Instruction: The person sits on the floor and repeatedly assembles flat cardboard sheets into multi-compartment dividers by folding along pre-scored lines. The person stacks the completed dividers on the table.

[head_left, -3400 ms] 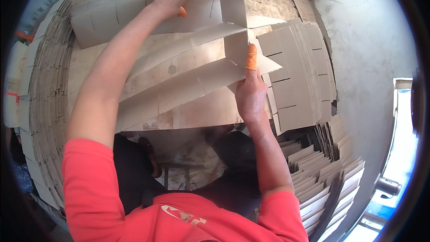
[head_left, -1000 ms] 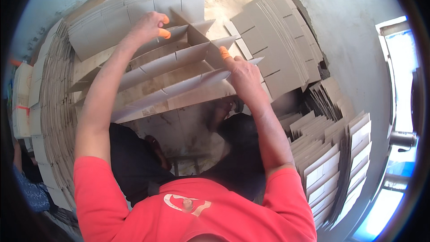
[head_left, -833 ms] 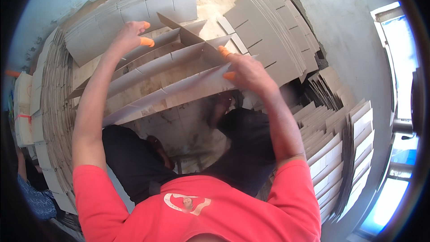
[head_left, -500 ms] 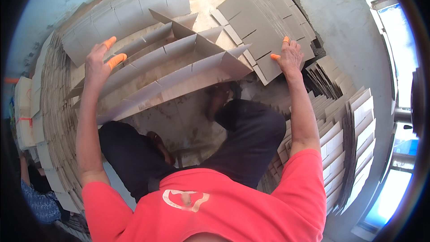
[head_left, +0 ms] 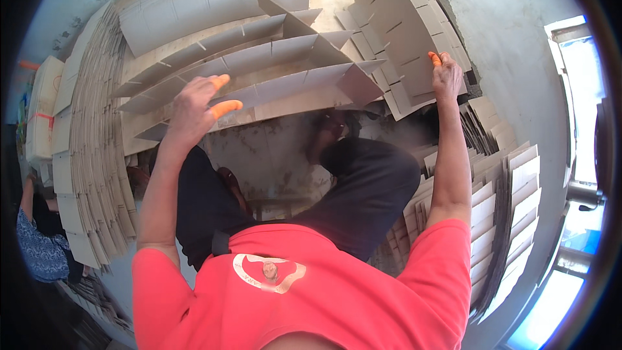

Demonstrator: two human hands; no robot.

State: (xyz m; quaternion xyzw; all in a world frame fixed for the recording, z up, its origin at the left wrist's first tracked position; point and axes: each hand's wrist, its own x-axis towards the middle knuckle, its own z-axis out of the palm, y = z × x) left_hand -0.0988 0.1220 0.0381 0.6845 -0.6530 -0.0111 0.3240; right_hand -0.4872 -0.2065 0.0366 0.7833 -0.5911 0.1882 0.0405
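Note:
Orange covers sit on the thumb and a finger of my left hand point(head_left: 194, 111). It hovers at the near edge of a partly fitted cardboard divider grid point(head_left: 259, 91), thumb and fingers apart, holding nothing. Long slotted strips in that grid stand on edge, crossed by a few strips at their right end. My right hand point(head_left: 447, 79), also with orange finger covers, pinches the right edge of a slotted cardboard sheet point(head_left: 395, 32). The sheet is tilted up from the flat pile of slotted sheets point(head_left: 437, 19) at the right.
A row of upright cardboard strips point(head_left: 214, 6) stands behind the grid. A tall cardboard stack point(head_left: 97, 129) is on the left, and bundled pieces point(head_left: 492, 214) lie by my right arm. Another person's patterned sleeve point(head_left: 40, 249) shows far left. A wall with windows point(head_left: 576, 104) borders the right.
My right hand has closed on a sheet's edge and raised it off the pile. My left hand has moved right and nearer, along the grid. The view has shifted slightly.

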